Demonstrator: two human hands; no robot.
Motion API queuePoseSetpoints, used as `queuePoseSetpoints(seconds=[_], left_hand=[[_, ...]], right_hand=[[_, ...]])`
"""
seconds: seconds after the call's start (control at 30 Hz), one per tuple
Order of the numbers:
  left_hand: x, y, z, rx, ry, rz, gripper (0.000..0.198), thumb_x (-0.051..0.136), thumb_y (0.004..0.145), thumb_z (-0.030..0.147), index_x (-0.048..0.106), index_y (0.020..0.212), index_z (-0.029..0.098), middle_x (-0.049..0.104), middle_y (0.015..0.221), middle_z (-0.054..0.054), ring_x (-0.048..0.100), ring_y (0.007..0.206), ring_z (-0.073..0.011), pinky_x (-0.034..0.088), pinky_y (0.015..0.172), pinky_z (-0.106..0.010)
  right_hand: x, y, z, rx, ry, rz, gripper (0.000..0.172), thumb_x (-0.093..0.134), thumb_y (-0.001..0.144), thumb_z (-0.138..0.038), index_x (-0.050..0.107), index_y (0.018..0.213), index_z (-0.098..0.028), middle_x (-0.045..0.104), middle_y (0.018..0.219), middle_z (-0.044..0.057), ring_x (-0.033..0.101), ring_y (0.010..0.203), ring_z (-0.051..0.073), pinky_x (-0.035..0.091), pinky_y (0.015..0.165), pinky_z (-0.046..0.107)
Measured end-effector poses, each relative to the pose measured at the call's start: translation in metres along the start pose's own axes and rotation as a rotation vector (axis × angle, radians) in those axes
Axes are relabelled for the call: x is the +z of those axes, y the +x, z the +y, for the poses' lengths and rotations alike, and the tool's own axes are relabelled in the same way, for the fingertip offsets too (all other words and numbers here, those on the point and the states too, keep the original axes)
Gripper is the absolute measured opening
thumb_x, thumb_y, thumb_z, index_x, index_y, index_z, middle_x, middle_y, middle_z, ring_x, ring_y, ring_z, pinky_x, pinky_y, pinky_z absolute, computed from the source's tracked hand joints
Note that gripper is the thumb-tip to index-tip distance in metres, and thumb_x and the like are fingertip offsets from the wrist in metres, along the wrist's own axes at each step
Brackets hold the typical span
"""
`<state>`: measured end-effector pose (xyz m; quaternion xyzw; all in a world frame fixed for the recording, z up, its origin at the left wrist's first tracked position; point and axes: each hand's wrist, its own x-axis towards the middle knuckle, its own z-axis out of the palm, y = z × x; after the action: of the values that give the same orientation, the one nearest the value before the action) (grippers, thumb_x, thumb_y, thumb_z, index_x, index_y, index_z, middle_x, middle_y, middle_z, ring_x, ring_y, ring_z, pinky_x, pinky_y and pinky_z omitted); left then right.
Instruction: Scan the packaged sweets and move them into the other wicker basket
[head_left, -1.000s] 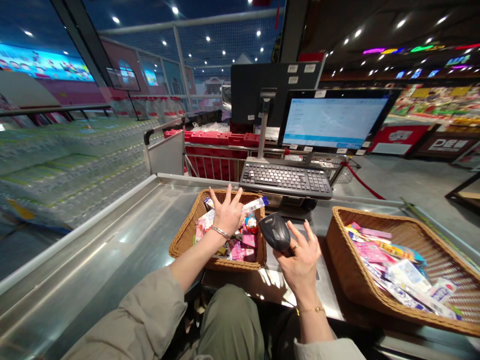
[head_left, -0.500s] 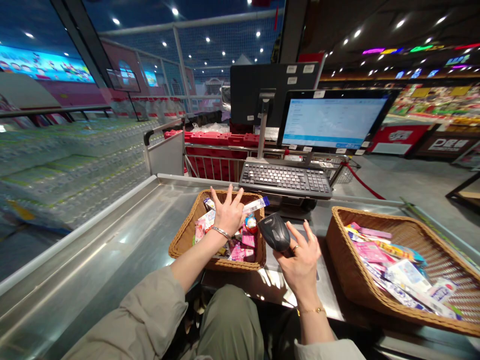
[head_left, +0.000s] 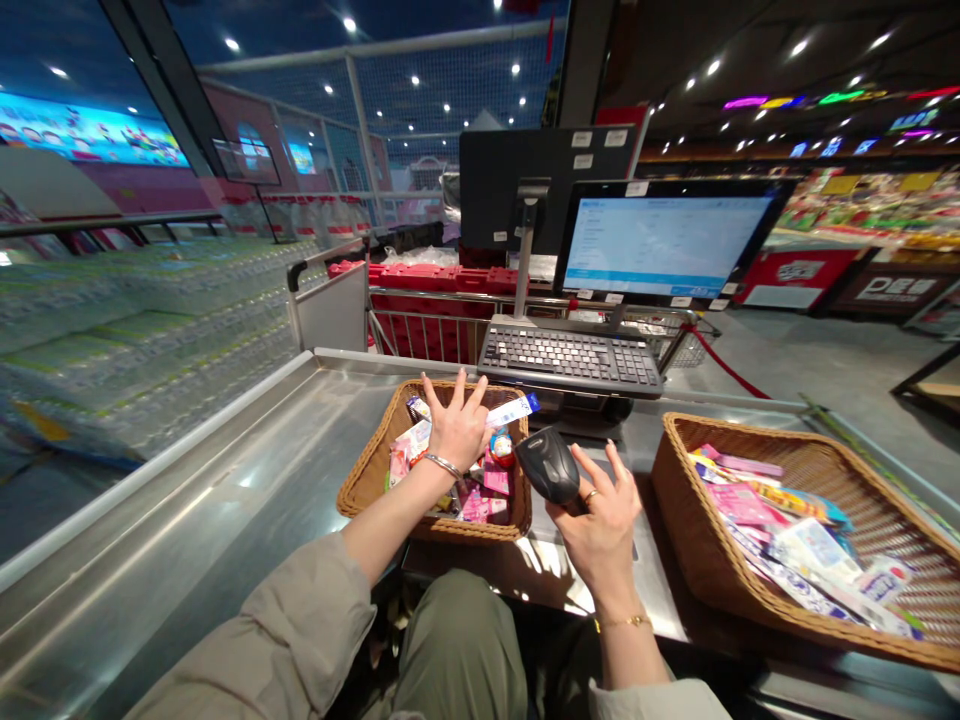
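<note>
My left hand (head_left: pixel 457 425) hovers over a woven wicker basket (head_left: pixel 358 490) with its fingers spread, holding nothing. Small pink and white packets (head_left: pixel 484 490) fill that basket, and a slim blue-and-white packet (head_left: pixel 511 410) sticks up near my fingertips. My right hand (head_left: pixel 600 515) grips a black handheld barcode scanner (head_left: pixel 549 465) just right of the basket's rim. A larger wicker basket (head_left: pixel 675 470) sits at the right, tilted, holding flat colourful packets (head_left: pixel 780 530).
A keyboard (head_left: pixel 570 358) and a monitor (head_left: pixel 664 245) stand beyond my hands on a steel checkout counter (head_left: pixel 187 470). Wrapped stacks of bottled water (head_left: pixel 135 330) rise to the left. Behind the keyboard is a metal cart with red crates (head_left: pixel 420 320).
</note>
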<state>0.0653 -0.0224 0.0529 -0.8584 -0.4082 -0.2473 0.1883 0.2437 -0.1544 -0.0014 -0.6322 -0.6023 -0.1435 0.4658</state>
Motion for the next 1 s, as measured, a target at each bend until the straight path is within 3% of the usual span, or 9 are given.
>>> queuePoseSetpoints(seconds=[0.6,1.0], left_hand=[[0.0017,0.0021,0.0009,0.020,-0.020,0.022,0.015,0.060,0.086,0.028,0.074,0.088,0.021,0.054,0.143,-0.010,0.035,0.141,-0.0441,-0.010,0.105,-0.084],[0.0050,0.0015,-0.0036,0.021,-0.015,0.020,0.014,0.061,0.086,0.029,0.073,0.085,0.021,0.053,0.145,-0.009,0.033,0.142,-0.0428,-0.008,0.105,-0.084]], right_hand=[[-0.0011,0.0004,0.0008,-0.032,0.033,-0.024,0.013,0.067,0.076,-0.027,0.070,0.088,-0.023,0.068,0.124,0.006,0.037,0.140,0.035,0.030,0.109,0.063],[-0.0039,0.0008,0.0028,-0.025,0.043,-0.048,0.016,0.064,0.075,-0.028,0.070,0.090,-0.024,0.068,0.125,0.005,0.037,0.140,0.034,0.032,0.107,0.064]])
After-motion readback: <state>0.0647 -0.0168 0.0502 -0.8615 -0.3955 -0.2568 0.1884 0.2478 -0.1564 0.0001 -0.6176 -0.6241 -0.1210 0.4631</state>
